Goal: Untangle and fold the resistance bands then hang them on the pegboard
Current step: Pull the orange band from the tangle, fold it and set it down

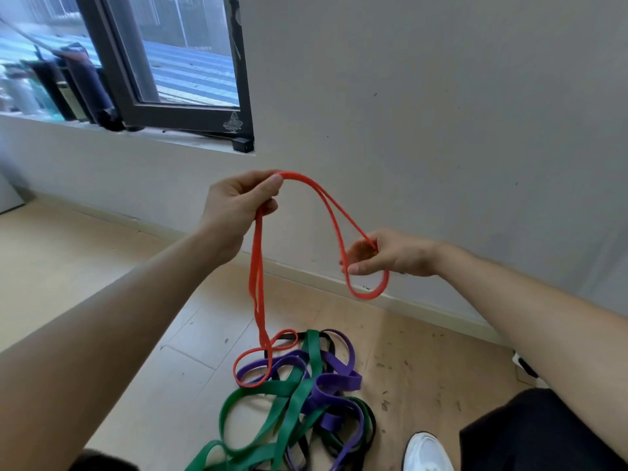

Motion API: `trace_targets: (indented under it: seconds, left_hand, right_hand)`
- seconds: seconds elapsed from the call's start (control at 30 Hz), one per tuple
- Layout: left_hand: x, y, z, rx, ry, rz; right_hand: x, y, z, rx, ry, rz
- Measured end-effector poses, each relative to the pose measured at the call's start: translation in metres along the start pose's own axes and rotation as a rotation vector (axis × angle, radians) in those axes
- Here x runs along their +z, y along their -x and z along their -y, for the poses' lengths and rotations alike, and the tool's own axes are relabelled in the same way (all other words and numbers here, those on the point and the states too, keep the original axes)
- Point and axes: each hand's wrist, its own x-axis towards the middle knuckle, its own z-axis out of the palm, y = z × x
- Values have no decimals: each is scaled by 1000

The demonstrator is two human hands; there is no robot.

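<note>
Pale wood floor (102,266) holds a tangled heap of green, purple and black rubber bands (299,396) (none folded), above which left hand (238,205) and right hand (390,254) pinch the half-freed thin red rubber band (256,277).

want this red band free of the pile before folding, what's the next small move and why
Probably raise the left hand a little higher. It and the right hand both grip the red band, but its lower loop lies on the purple band in the floor pile; whether it is threaded through is unclear, so a slow lift would show.
</note>
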Motion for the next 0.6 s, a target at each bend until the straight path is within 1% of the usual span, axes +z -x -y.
trace_targets:
  seconds: [0.07,0.13,0.2,0.33,0.4,0.47,0.53,0.6]
  left_hand:
    - [4,3,-1,13,-72,72]
    - [7,5,0,32,-171,144]
    - [8,7,1,62,-264,208]
    - [7,9,4,94,-328,266]
    - [4,9,6,99,-334,272]
    - [0,9,10,125,-415,301]
    - [-5,9,18,151,-546,386]
    - [-8,10,28,151,-628,486]
  right_hand:
    - [7,-3,12,-48,-109,10]
    - [10,-6,28,-134,-239,-83]
    - [12,-8,44,-219,-285,-164]
    - [22,-11,62,-273,-99,-267]
    - [23,-14,64,-266,-18,-298]
    - [19,-14,65,-245,23,-309]
    - [13,-11,64,-223,48,-317]
    - [6,-7,62,-216,25,-302]
